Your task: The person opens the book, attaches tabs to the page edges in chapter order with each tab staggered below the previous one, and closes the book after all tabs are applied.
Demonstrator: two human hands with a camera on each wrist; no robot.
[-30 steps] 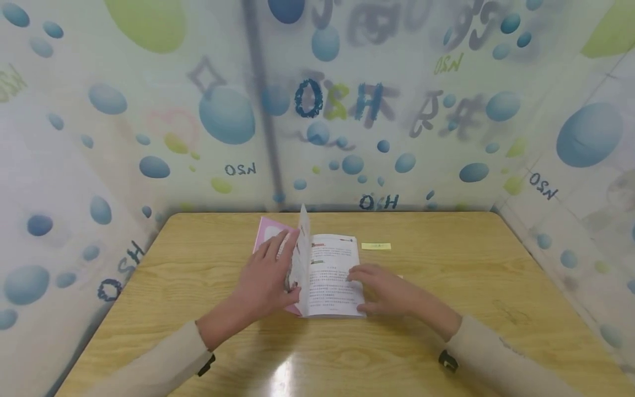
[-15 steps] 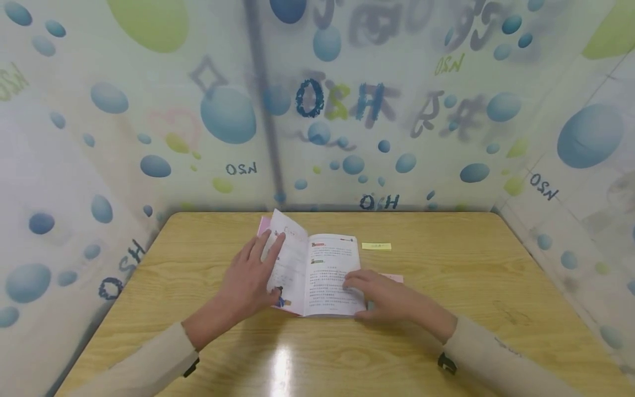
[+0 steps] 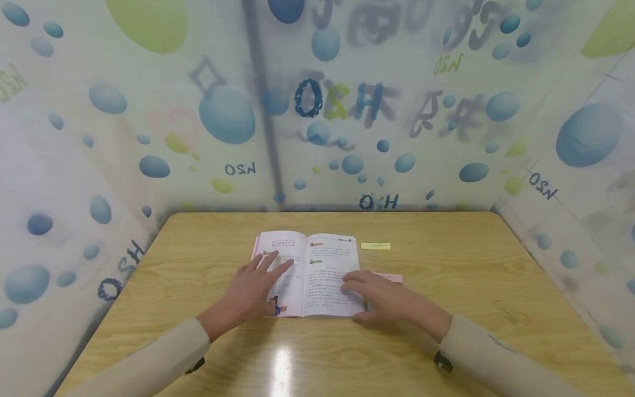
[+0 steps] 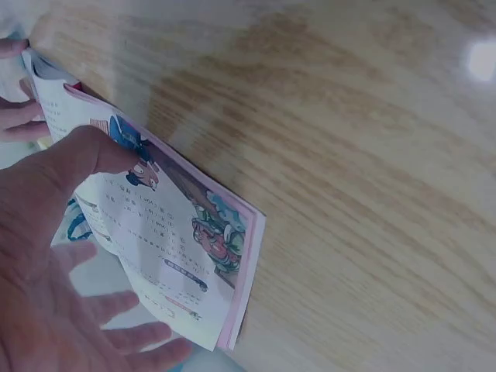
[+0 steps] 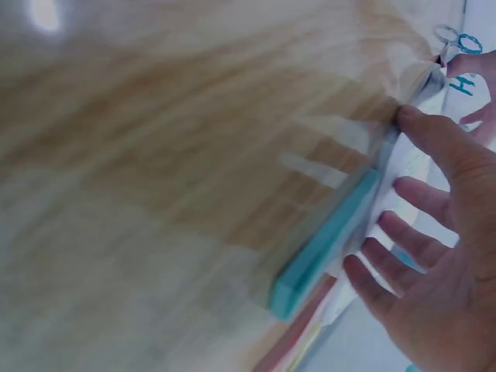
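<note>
An open book (image 3: 329, 275) with printed text and small coloured pictures lies flat on the wooden table, pink showing along its left edge. My left hand (image 3: 253, 286) is spread over the left page, thumb low near a cartoon figure; in the left wrist view the thumb of the left hand (image 4: 46, 209) touches that page. Over the right page's outer edge lies my right hand (image 3: 384, 295), fingertips on the print and thumb at the lower corner. The right wrist view shows the right hand (image 5: 442, 225) with loosely bent fingers at the page edge, beside a teal bar-shaped thing (image 5: 322, 248).
A yellow paper strip (image 3: 375, 246) with writing lies right of the book's top. Partly behind the right hand is a pink strip (image 3: 392, 278). Walls covered with a bubble-patterned sheet (image 3: 317, 165) stand close behind the wooden table (image 3: 446, 242) and on both sides.
A page that stood upright has swung over to the left and now lies flat. My left hand has moved down onto it; the right hand has shifted slightly left.
</note>
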